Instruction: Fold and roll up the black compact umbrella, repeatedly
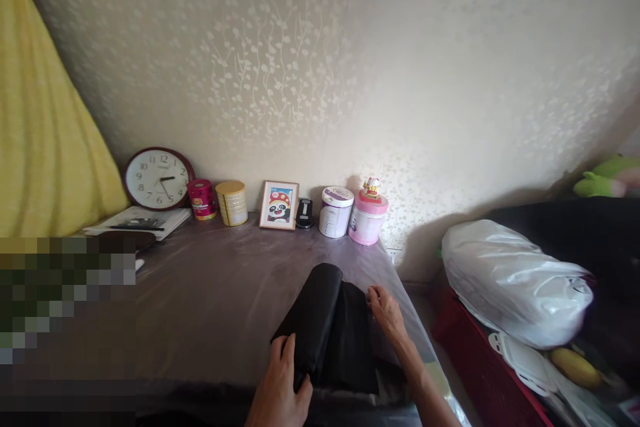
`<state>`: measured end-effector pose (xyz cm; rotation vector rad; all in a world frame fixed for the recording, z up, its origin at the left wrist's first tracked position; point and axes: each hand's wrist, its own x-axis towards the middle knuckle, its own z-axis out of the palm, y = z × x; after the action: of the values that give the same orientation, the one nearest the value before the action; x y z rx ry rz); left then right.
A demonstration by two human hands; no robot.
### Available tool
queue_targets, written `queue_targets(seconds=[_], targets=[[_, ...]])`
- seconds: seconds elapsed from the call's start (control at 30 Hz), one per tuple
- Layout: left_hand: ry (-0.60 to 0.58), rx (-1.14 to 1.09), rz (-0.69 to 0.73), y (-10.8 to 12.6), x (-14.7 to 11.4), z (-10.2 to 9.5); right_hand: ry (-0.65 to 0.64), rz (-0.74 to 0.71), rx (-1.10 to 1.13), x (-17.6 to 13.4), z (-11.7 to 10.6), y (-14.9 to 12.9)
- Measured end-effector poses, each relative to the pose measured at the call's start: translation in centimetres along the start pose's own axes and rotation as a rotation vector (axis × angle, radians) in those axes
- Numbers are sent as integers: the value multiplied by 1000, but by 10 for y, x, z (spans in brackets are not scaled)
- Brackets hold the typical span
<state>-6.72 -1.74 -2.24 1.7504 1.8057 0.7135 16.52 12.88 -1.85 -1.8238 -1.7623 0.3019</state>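
Note:
On the table in front of me lies a black roll of thin sheet material (317, 313), with a loose flap (350, 340) spread out to its right. Whether it is plastic or cloth I cannot tell. My left hand (283, 380) grips the near end of the roll, fingers on its left side and thumb by the end. At the flap's right edge, my right hand (385, 310) is closed, with thumb and fingertips pinched on the black sheet.
Along the wall stand a clock (157, 177), a pink tin (203, 200), a yellow-lidded can (233, 203), a framed panda picture (279, 205) and two tubs, one white-and-purple (336, 213), one pink (369, 221). Right of the table sits a white plastic bag (515, 280).

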Motion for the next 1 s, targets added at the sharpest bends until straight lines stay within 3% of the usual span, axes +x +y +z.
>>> queue_targets(seconds=[0.1,0.17,0.27,0.37,0.57,0.7,0.77,0.83,0.87,1.0], targets=[[61,-149,-2,-4,3,-4,-29,-9,-60,-4,-3,-4],[92,-208,-14,-6,4,-6,51,-54,-131,-5,-2,-15],[87,-254,-29,-8,6,-10,168,-299,-140,-7,2,-34],[60,-268,-65,-5,7,-16,13,-566,-90,-12,7,-47],[30,-266,-106,-4,6,-21,-244,-599,-116,-55,-4,-46],[49,-266,-61,-6,7,-18,-404,-740,-46,-104,-31,-49],[53,-265,-57,-5,7,-19,-552,-836,47,-119,-44,-52],[49,-269,-79,-3,6,-21,-614,-785,159,-122,-55,-52],[47,-273,-90,-2,6,-22,-576,-691,200,-118,-57,-49],[57,-284,-93,0,5,-24,-184,-167,195,-81,-45,-24]])
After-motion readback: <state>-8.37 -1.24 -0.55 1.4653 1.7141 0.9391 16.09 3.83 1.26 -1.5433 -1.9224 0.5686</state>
